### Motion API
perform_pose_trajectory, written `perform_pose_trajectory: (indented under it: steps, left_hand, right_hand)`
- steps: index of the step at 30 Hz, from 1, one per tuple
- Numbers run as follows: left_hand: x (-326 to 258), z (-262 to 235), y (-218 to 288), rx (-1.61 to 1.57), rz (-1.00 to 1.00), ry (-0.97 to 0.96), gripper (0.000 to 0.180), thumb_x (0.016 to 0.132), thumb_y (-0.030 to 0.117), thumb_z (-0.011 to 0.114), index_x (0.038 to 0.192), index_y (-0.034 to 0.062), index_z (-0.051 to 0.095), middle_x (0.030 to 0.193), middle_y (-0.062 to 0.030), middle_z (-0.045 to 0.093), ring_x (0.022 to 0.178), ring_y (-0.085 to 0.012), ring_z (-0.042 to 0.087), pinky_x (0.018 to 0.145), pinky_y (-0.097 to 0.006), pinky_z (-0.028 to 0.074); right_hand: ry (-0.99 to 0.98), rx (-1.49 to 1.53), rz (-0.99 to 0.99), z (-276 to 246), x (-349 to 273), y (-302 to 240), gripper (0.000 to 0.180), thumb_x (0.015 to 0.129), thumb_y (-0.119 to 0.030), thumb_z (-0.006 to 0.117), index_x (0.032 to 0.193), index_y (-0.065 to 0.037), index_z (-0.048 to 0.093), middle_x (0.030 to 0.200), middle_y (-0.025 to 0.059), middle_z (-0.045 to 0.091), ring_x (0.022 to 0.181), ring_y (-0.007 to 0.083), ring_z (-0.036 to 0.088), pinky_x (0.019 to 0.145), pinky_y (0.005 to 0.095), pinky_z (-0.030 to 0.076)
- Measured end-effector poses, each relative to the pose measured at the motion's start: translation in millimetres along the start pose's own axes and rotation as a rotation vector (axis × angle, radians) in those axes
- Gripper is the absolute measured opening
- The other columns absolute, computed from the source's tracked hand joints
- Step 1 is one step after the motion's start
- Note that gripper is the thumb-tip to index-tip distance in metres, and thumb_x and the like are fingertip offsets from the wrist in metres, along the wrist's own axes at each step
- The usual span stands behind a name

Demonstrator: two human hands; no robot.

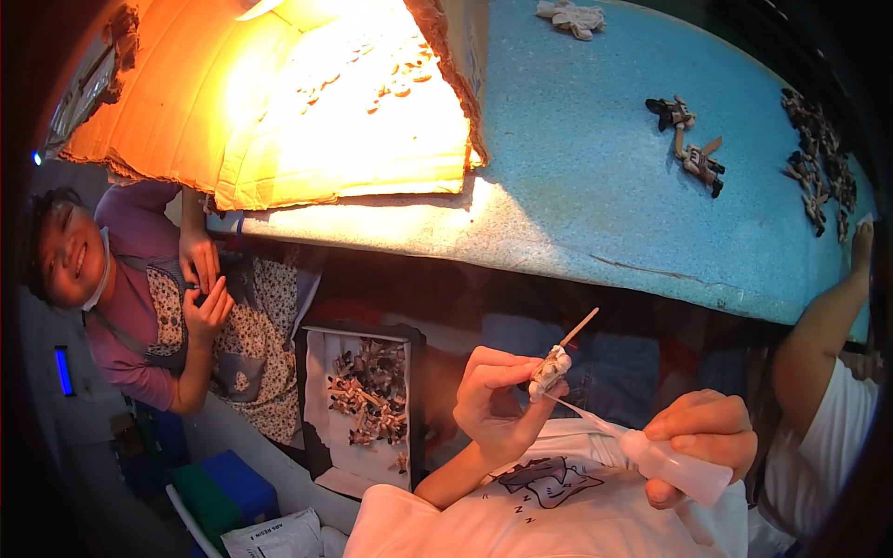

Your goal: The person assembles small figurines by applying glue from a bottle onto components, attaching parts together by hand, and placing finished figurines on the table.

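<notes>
Small pale figure (551, 374) with a thin stick (583, 325) pointing to 1 o'clock; sits around 4–5 o'clock from view centre. Left hand (500, 395) has it pinched between thumb and fingers. Right hand (712, 437) is wrapped round a translucent squeeze bottle (684, 470), at 4 o'clock from the figure. Long nozzle (591, 417) aims back to 10; tip is at the figure's lower end, can't tell if touching.

Around the figure: lined tray (349, 474) with piled parts at 9; brightly lit cardboard box (172, 121) at 10, more small parts inside; blue table (577, 186) at 12 to 2, two dark-and-pale figures (693, 153) lying at 1, heap (819, 167) at 2. Co-worker (144, 270) at 9–10, hands together.
</notes>
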State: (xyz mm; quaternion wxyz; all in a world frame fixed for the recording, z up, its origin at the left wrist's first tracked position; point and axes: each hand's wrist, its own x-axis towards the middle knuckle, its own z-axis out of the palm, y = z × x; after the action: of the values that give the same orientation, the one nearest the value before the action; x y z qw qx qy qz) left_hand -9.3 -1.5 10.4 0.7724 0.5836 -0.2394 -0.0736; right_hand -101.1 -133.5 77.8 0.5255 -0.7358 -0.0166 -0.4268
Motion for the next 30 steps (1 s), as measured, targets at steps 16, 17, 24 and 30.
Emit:
perform_pose_trajectory:
  steps: [16, 17, 24, 30]
  left_hand:
    - [-0.8, -0.1, 1.3, -0.001, -0.021, -0.015, 0.030, 0.064, -0.013, 0.065, 0.089, -0.0022, 0.052, 0.088, -0.0133, 0.050, 0.075, -0.0156, 0.055, 0.069, -0.025, 0.050]
    - [-0.5, 0.0, 1.2, -0.002, -0.021, -0.016, 0.030, 0.064, -0.013, 0.065, 0.089, -0.0022, 0.052, 0.088, -0.0133, 0.050, 0.075, -0.0156, 0.055, 0.069, -0.025, 0.050]
    - [-0.5, -1.0, -0.3, -0.101, -0.033, -0.044, 0.030, 0.066, -0.014, 0.062, 0.091, -0.0038, 0.050, 0.090, -0.0139, 0.047, 0.077, -0.0172, 0.056, 0.070, -0.028, 0.052]
    - [-0.1, -1.1, 1.0, -0.134, -0.039, -0.052, 0.029, 0.066, -0.015, 0.060, 0.091, -0.0045, 0.049, 0.091, -0.0144, 0.046, 0.078, -0.0188, 0.057, 0.069, -0.028, 0.053]
  right_hand:
    - [0.015, 0.032, -0.042, -5.7, 1.3, -0.8, 0.041, 0.062, -0.021, 0.077, 0.086, 0.001, 0.051, 0.073, 0.0153, 0.056, 0.045, 0.0165, 0.055, 0.036, 0.0219, 0.047]
    - [0.038, 0.014, -0.033, -5.8, 1.1, -2.1, 0.041, 0.062, -0.020, 0.077, 0.086, 0.001, 0.051, 0.073, 0.0155, 0.056, 0.046, 0.0166, 0.055, 0.037, 0.0222, 0.048]
    - [0.080, 0.052, -0.036, -3.9, 0.6, 1.6, 0.041, 0.062, -0.022, 0.077, 0.086, 0.001, 0.051, 0.073, 0.0152, 0.056, 0.046, 0.0170, 0.056, 0.037, 0.0218, 0.047]
    - [-0.008, 0.044, -0.042, -1.2, 3.4, 3.4, 0.041, 0.061, -0.021, 0.077, 0.084, 0.001, 0.052, 0.071, 0.0148, 0.055, 0.043, 0.0171, 0.054, 0.034, 0.0219, 0.045]
